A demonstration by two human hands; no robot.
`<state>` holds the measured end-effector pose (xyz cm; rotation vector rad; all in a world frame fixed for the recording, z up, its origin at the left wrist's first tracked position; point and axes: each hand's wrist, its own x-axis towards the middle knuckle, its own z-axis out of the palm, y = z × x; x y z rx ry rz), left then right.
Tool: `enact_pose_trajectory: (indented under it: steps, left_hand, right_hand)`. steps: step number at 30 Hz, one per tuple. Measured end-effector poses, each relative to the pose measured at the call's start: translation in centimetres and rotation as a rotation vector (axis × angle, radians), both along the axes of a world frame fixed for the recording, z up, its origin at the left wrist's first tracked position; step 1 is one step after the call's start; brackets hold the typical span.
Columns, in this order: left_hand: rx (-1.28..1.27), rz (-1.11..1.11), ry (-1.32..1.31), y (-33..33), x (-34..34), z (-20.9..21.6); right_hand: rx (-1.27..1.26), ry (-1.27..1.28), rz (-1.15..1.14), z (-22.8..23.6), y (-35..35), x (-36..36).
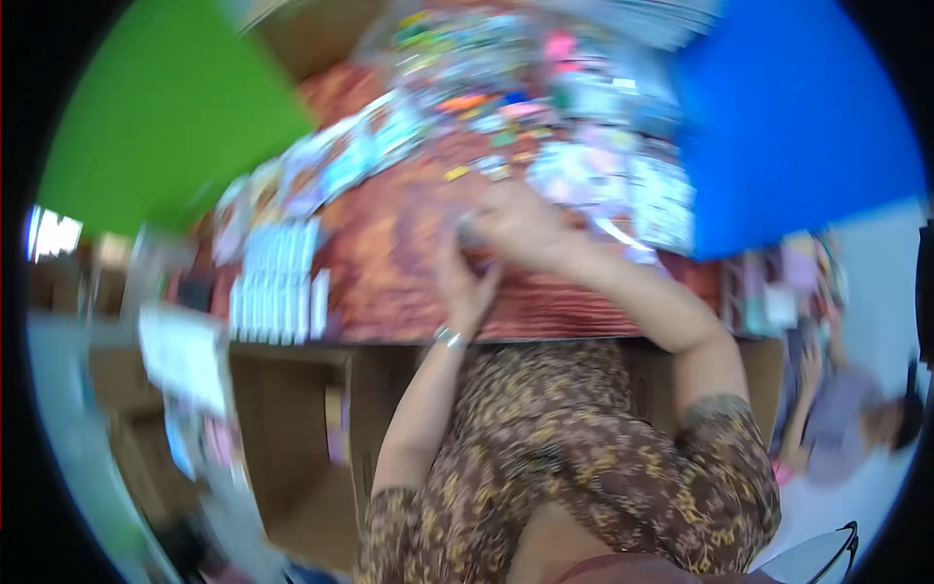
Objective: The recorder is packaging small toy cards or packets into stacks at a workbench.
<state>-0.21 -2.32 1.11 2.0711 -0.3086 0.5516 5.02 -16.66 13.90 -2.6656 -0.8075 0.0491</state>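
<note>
Over the near middle of a red patterned tablecloth (389, 234), my two hands meet. My left hand (462, 282), with a metal band at its wrist, curls upward with the thumb toward the right. From the right, my right hand (520, 224) reaches across with bent fingers, just above the left. A small greyish thing (470, 231) shows where the fingers come together; blur hides its kind. Both hands look closed around this spot. Beyond them lie small coloured pieces (501, 136), among them a yellow piece (456, 173).
White packets (277, 277) stand in rows at the left, beside a line of picture packets (341, 161). Clear bags (467, 49) lie at the back, more packs (623, 185) at the right. Green (165, 117) and blue (798, 127) panels flank the table. A co-worker (837, 419) sits far right.
</note>
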Motion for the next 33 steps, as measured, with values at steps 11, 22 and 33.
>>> enact_pose_trajectory:
  steps: [11, 22, 33]
  left_hand:
    - [-0.16, -0.053, 0.01, -0.2, -1.1, -1.1]
    - [-0.109, -0.093, -0.042, 0.3, -1.2, -1.8]
    - [-0.22, -0.229, 0.008, 1.7, -2.3, -1.3]
  right_hand:
    - [0.354, -0.275, -0.122, -6.6, -0.1, -3.3]
    - [0.733, -0.447, -0.23, -11.2, 0.0, -5.6]
    - [0.889, -0.48, -0.205, -12.8, 0.1, -5.7]
